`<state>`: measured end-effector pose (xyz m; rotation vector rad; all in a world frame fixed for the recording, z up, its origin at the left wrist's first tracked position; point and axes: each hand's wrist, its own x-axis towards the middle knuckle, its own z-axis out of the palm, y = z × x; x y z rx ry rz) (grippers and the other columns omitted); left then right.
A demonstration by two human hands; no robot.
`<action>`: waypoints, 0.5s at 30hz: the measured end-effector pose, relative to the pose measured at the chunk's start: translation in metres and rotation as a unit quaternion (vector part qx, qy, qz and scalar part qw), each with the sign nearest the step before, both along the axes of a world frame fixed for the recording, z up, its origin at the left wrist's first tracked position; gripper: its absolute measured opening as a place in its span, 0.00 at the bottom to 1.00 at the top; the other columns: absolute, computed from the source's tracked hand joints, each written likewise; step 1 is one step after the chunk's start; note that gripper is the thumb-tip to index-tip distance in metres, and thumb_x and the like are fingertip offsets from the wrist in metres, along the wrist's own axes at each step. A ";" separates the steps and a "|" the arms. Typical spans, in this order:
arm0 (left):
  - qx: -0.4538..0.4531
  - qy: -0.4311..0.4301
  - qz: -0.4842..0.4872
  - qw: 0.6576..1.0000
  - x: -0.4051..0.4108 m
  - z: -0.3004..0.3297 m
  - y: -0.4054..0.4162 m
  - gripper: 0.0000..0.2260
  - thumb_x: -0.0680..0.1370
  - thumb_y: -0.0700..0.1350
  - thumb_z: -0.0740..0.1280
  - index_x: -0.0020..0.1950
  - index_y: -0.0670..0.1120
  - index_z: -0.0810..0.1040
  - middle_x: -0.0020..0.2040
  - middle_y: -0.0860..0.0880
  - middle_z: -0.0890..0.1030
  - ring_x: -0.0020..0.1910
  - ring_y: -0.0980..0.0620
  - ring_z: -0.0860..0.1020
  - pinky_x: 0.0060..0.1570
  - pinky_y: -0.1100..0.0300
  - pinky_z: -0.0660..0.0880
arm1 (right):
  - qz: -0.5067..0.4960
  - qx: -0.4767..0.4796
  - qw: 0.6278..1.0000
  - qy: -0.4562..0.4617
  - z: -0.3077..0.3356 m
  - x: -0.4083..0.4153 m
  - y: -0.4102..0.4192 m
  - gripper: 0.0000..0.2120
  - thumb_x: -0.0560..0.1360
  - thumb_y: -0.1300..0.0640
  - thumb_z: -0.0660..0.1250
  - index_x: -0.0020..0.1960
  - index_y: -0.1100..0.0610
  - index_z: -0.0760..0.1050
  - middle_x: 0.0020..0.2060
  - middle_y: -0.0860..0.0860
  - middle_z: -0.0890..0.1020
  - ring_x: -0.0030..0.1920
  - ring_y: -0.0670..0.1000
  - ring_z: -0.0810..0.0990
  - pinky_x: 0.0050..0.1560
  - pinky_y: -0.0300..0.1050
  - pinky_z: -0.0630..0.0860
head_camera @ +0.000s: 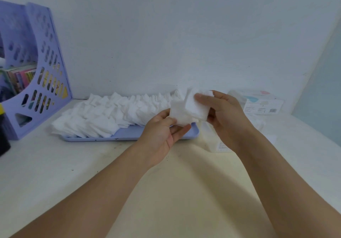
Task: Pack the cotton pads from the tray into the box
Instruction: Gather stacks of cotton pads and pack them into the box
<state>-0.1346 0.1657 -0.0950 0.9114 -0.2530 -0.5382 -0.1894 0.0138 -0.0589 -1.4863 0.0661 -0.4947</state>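
Note:
A lilac tray (129,136) lies on the table against the wall, heaped with several white square cotton pads (103,115). Above its right end my left hand (162,132) pinches a small stack of pads (180,115) between thumb and fingers. My right hand (225,114) grips a second stack of pads (197,106) right beside it, the two stacks touching. A clear box (221,143) stands on the table below my right hand, mostly hidden by the hand and wrist.
A purple file rack (36,67) holding books stands at the left. A dark object (3,136) sits at the far left edge. A white printed package (262,103) lies at the back right by the wall. A few loose pads (258,123) lie near it.

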 end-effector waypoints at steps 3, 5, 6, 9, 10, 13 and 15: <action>-0.011 0.003 -0.004 1.000 0.000 0.000 -0.002 0.15 0.83 0.32 0.56 0.66 0.38 0.76 0.59 0.39 0.83 0.57 0.43 0.83 0.56 0.51 0.81 | 0.026 -0.075 0.996 0.029 -0.004 0.001 0.005 0.11 0.76 0.57 0.74 0.55 0.62 0.83 0.50 0.60 0.86 0.55 0.61 0.84 0.58 0.58 0.79; -0.005 -0.009 -0.013 1.000 -0.002 0.000 -0.002 0.15 0.83 0.33 0.55 0.66 0.38 0.76 0.61 0.39 0.82 0.60 0.42 0.82 0.58 0.50 0.80 | 0.002 -0.105 0.994 0.024 -0.007 0.001 0.004 0.10 0.75 0.58 0.74 0.53 0.62 0.83 0.44 0.55 0.87 0.45 0.52 0.86 0.46 0.46 0.82; -0.002 -0.013 -0.016 1.000 -0.003 0.000 -0.001 0.15 0.83 0.35 0.55 0.66 0.38 0.76 0.61 0.39 0.82 0.61 0.42 0.82 0.59 0.49 0.80 | -0.012 -0.114 0.993 0.017 -0.008 0.001 0.004 0.09 0.75 0.59 0.74 0.52 0.63 0.83 0.40 0.52 0.86 0.40 0.47 0.84 0.40 0.40 0.79; -0.010 -0.003 -0.011 1.000 -0.006 0.003 -0.001 0.16 0.83 0.43 0.58 0.64 0.37 0.78 0.60 0.39 0.83 0.58 0.42 0.83 0.58 0.48 0.80 | -0.062 -0.173 0.983 0.001 -0.009 0.004 0.005 0.07 0.74 0.60 0.76 0.50 0.61 0.82 0.37 0.51 0.83 0.35 0.46 0.81 0.36 0.39 0.77; -0.008 -0.007 -0.002 1.000 -0.007 0.004 -0.003 0.15 0.82 0.44 0.60 0.63 0.37 0.78 0.59 0.39 0.83 0.57 0.43 0.83 0.57 0.49 0.81 | -0.077 -0.192 0.978 -0.002 -0.010 0.005 0.008 0.07 0.74 0.59 0.76 0.50 0.59 0.82 0.40 0.51 0.84 0.37 0.48 0.82 0.37 0.41 0.79; 0.045 -0.055 0.033 0.997 -0.007 0.000 -0.007 0.13 0.81 0.35 0.60 0.62 0.38 0.79 0.58 0.38 0.83 0.56 0.43 0.83 0.52 0.51 0.83 | -0.115 -0.262 0.958 0.005 -0.013 0.003 0.017 0.16 0.75 0.58 0.73 0.61 0.50 0.77 0.52 0.47 0.79 0.46 0.45 0.80 0.45 0.36 0.78; 0.085 -0.098 0.042 0.991 -0.009 -0.003 -0.007 0.14 0.80 0.33 0.58 0.60 0.41 0.80 0.57 0.39 0.83 0.55 0.43 0.82 0.49 0.51 0.83 | -0.106 -0.311 0.944 0.005 -0.012 0.000 0.020 0.23 0.77 0.59 0.69 0.70 0.47 0.71 0.62 0.46 0.74 0.57 0.43 0.76 0.50 0.32 0.73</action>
